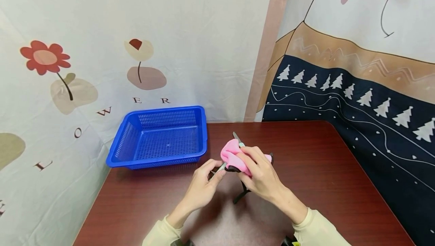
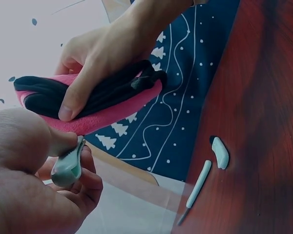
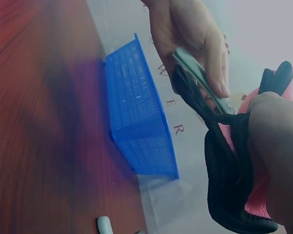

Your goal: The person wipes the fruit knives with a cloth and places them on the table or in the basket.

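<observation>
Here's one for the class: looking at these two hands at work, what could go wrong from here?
The left hand pinches a smooth, pale green tool; it might slip.

The pink cloth with black trim in the right hand has loose-looking bands, which could snag.

A slim, pale green-handled tool with a grey tip lies on the reddish-brown table; a hand could knock it.

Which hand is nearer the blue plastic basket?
Left. The left hand is close by the near right corner of the blue plastic basket; the right hand is farther right, holding pink cloth.
</observation>
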Motion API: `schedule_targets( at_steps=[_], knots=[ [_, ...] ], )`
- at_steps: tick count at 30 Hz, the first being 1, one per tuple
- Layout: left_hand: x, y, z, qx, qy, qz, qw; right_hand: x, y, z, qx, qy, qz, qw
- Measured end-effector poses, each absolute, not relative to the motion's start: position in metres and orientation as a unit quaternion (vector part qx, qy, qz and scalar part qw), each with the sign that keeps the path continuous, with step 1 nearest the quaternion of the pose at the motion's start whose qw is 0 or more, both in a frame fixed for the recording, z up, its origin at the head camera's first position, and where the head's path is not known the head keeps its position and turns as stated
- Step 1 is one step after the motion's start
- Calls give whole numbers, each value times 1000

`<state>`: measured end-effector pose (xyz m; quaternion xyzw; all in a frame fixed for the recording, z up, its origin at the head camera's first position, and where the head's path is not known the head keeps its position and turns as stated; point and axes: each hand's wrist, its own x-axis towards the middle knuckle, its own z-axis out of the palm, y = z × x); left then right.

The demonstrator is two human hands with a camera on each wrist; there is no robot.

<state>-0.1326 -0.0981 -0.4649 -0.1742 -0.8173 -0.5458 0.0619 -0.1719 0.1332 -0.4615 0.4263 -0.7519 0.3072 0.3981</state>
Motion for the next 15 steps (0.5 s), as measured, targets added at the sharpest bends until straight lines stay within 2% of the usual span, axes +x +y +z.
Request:
schedule_targets(
  at_steps=[15],
  knots=[
    [-133, -100, -465, -160, -808, -566, 31, -185, 151, -462, 372, -759, 320, 428]
  ],
)
